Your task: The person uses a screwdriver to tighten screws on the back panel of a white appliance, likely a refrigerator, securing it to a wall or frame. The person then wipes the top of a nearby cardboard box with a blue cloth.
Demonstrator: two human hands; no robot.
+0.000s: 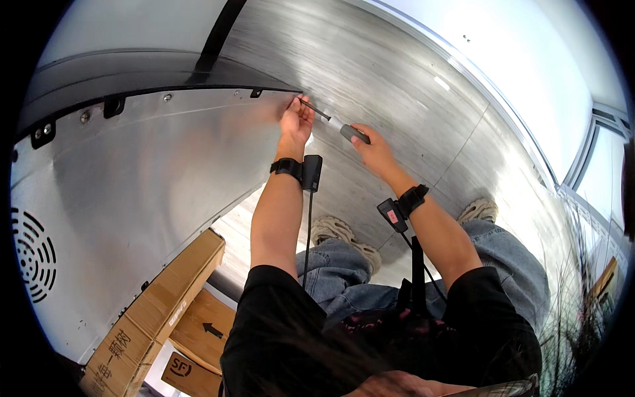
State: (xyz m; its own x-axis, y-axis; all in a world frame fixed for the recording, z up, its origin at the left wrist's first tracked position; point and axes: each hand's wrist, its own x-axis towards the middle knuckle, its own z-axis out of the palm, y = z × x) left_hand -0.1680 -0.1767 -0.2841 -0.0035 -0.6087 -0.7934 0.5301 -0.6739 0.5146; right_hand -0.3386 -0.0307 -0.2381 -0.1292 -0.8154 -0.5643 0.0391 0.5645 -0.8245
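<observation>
My right hand (376,152) is closed round the grey handle of a screwdriver (336,123). Its thin dark shaft slants up and left to the far corner of a large metal panel (165,159). There my left hand (297,120) has its fingers bent together around the shaft's tip. Whatever the left fingertips pinch is too small and too covered to make out. Along the panel's dark upper edge are a screw (167,98) and black brackets (114,106).
Cardboard boxes (155,284) stand at the lower left, against the panel. Round vent slots (33,255) are cut in the panel's left part. Wood-look floor (397,73) runs to a white wall (529,79). My shoes (337,231) are below my hands; cables hang from both wrist straps.
</observation>
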